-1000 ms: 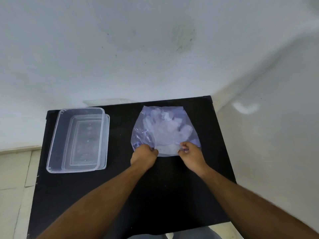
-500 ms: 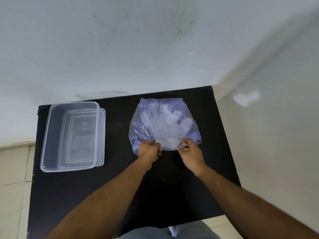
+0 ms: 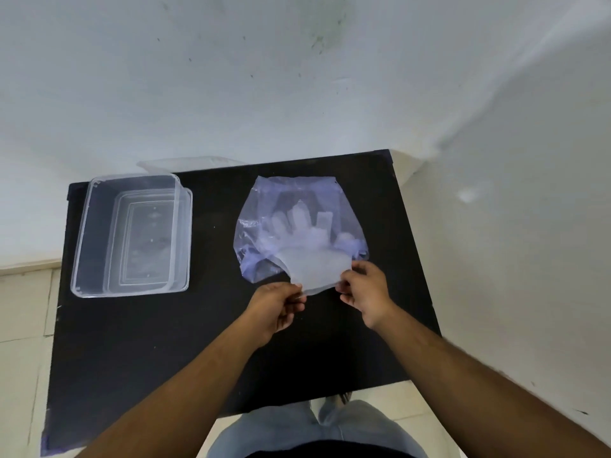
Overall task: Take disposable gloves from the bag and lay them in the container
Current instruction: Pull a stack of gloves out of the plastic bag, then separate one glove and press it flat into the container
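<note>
A bluish see-through bag (image 3: 264, 206) lies on the black table (image 3: 198, 342), right of centre. A stack of thin clear disposable gloves (image 3: 310, 262) sticks halfway out of the bag's near mouth, fingers still inside. My left hand (image 3: 276, 309) pinches the left corner of the gloves' cuff. My right hand (image 3: 365, 290) pinches the right corner. An empty clear rectangular container (image 3: 99, 233) stands at the table's back left, apart from both hands.
A clear lid (image 3: 185, 162) lies behind the table's back edge, against the white wall. The table's right edge runs close to a wall. My legs in jeans (image 3: 310, 428) show below the near edge. Tiled floor lies to the left.
Both hands have drawn back toward me with the gloves' cuff, so the gloves have slid partly out of the bag's mouth. The bag and container stay in place.
</note>
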